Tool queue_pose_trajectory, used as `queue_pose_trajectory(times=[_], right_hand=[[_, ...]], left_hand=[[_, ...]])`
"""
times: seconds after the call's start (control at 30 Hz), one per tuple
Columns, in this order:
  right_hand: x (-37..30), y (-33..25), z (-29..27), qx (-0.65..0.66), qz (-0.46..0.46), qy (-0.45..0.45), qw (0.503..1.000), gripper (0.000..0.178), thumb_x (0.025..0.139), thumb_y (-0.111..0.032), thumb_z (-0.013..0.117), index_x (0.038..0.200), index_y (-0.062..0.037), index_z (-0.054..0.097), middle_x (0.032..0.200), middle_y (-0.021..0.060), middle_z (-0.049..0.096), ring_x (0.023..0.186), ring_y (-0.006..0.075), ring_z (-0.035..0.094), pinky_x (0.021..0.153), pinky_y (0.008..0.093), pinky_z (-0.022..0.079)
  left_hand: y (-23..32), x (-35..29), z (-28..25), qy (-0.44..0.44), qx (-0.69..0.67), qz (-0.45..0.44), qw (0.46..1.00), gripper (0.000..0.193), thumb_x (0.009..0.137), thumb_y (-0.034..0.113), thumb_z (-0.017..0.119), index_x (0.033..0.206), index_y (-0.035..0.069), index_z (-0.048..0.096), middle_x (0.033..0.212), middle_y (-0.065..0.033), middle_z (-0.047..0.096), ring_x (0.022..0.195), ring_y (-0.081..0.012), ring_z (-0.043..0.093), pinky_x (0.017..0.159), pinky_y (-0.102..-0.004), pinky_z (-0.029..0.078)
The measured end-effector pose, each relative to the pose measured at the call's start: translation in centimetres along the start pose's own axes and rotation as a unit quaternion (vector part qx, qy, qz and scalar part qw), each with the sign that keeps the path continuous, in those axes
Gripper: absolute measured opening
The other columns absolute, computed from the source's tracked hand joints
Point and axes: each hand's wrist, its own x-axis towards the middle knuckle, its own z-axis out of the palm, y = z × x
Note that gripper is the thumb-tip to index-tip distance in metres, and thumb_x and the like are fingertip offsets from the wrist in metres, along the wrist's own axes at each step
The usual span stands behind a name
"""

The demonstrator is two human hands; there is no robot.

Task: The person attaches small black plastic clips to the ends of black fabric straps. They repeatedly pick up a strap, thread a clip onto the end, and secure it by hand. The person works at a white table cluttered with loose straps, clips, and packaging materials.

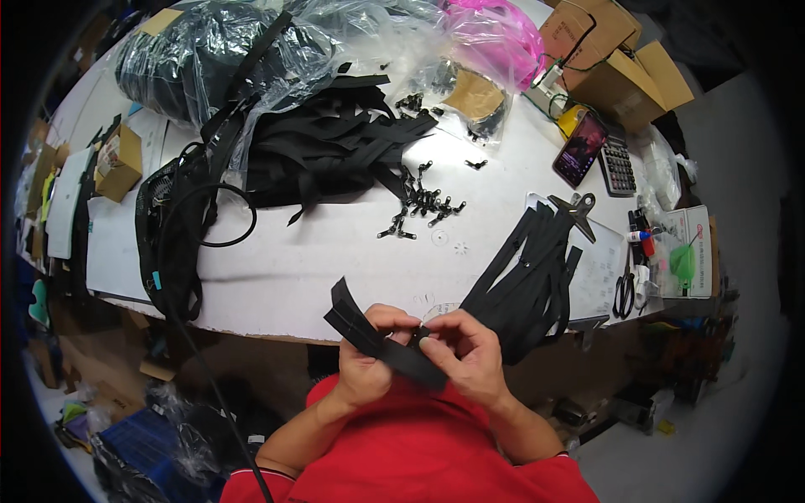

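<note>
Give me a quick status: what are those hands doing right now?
Left hand and right hand both pinched on a black strap, held over the table edge. Finished straps piled right. Small black clips scattered beyond. Nothing blocking.

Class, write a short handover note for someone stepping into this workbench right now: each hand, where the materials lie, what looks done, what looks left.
Left hand: grips a black webbing strap from below.
Right hand: pinches the strap near its middle, where a small dark piece is hard to make out.
Loose black metal clips: scattered mid-table.
Uncut-looking strap heap: farther back.
Done, apparently: the fanned strap bundle at the right edge.
Left, likely: the heap and clips.
</note>
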Motion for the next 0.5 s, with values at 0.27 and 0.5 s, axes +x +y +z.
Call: queue_pose_trajectory(times=[0.27, 0.5], right_hand=[[0.0, 0.2, 0.3, 0.077, 0.006, -0.061, 0.995, 0.008, 0.091, -0.003, 0.068, 0.097, 0.0019, 0.066, 0.093, 0.0027, 0.062, 0.083, 0.0073, 0.057, 0.075, 0.0227, 0.046], [0.8, -0.8, -0.5, 0.012, 0.014, -0.122, 0.992, 0.007, 0.091, -0.003, 0.066, 0.095, 0.0025, 0.065, 0.092, 0.003, 0.061, 0.084, 0.0078, 0.057, 0.076, 0.0237, 0.046]], left_hand=[[0.2, -0.3, -0.4, -0.004, -0.12, -0.16, 0.98, 0.014, 0.097, 0.001, 0.057, 0.109, 0.001, 0.064, 0.098, -0.0031, 0.065, 0.086, -0.0062, 0.059, 0.076, -0.0215, 0.048], [0.4, -0.2, -0.6, -0.038, -0.071, -0.116, 0.99, 0.016, 0.098, 0.002, 0.054, 0.111, 0.0, 0.063, 0.1, -0.002, 0.065, 0.087, -0.0055, 0.059, 0.076, -0.0205, 0.048]])
